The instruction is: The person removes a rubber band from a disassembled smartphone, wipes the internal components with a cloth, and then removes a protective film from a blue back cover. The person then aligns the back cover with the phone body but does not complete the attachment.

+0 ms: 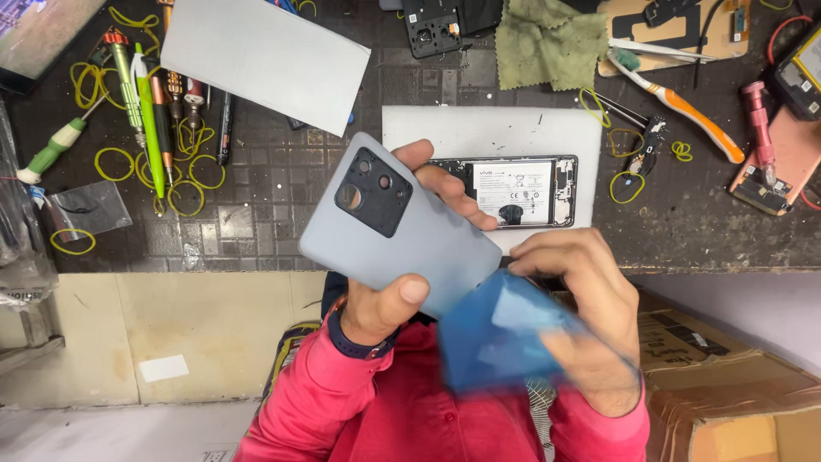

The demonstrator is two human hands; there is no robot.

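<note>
Grey and matte, the phone back cover (402,227) is held up above the near edge of the worktop (256,205), tilted, with its black camera block toward the upper left. The left hand (385,299) grips it, thumb pressed on the lower face and fingers wrapped round the far edge. The right hand (581,316) is closed on a blue film (500,334) just beside the cover's lower right corner; the film is blurred, so whether it touches the cover cannot be told for sure. Both wrists come out of pink sleeves (342,402), and a dark watch band (359,346) sits on the left one.

Behind the cover, an opened phone (526,190) lies flat on a white sheet (479,133), its battery and boards bare. Further back lie a green cloth (547,38) and a black phone frame (432,30). To the right rest a toothbrush with an orange and white handle (684,107), a pink screwdriver (759,128) and a pink phone body (787,167). To the left, a row of screwdrivers (154,111) lies among yellow rubber bands (192,171), partly under a grey-white card (265,56), with a green-handled screwdriver (51,150) well apart at the edge. A cardboard box (727,393) stands below the worktop on the right.
</note>
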